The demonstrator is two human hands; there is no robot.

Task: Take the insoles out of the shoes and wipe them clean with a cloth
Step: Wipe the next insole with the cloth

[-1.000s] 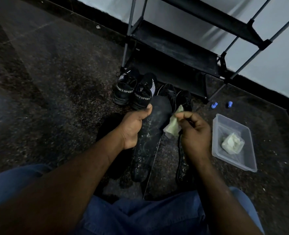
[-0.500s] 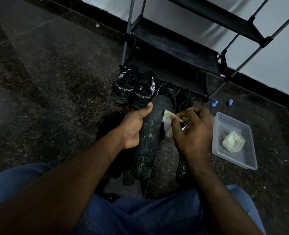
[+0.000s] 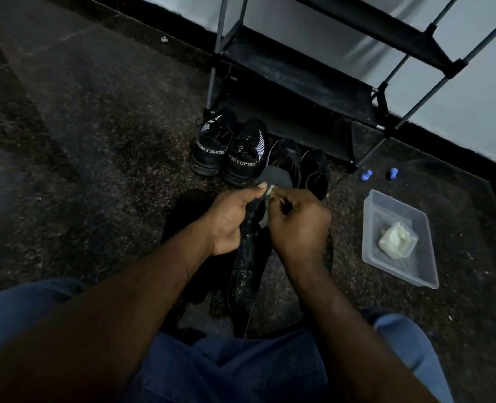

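Since the earlier frame, I note the right hand (image 3: 297, 221) has swung left onto the insole (image 3: 251, 251) and now sits knuckle to knuckle with the left hand (image 3: 231, 219); the pale cloth (image 3: 269, 192), then hanging loose in plain view, shows only as a sliver between the two thumbs. I record the left hand's fingers wrapped round the insole's left edge, thumb laid across its face. The right hand's fingers are curled shut, pinching the cloth against the insole's upper part. The insole is black, tilted, its rounded end (image 3: 275, 177) pointing toward the shoe rack (image 3: 299, 80). Directly in front of the rack's lowest shelf stand two black sneakers (image 3: 229, 149) lettered SPORT, touching each other, with a second dark pair (image 3: 302, 167) just to their right. Right of the rack's front foot lie two small blue caps (image 3: 379, 173), apart from one another. Nearer me than those caps sits a clear plastic tub (image 3: 397, 205) holding a wadded pale cloth (image 3: 396, 239). Blue denim (image 3: 226, 370) fills the lower view.
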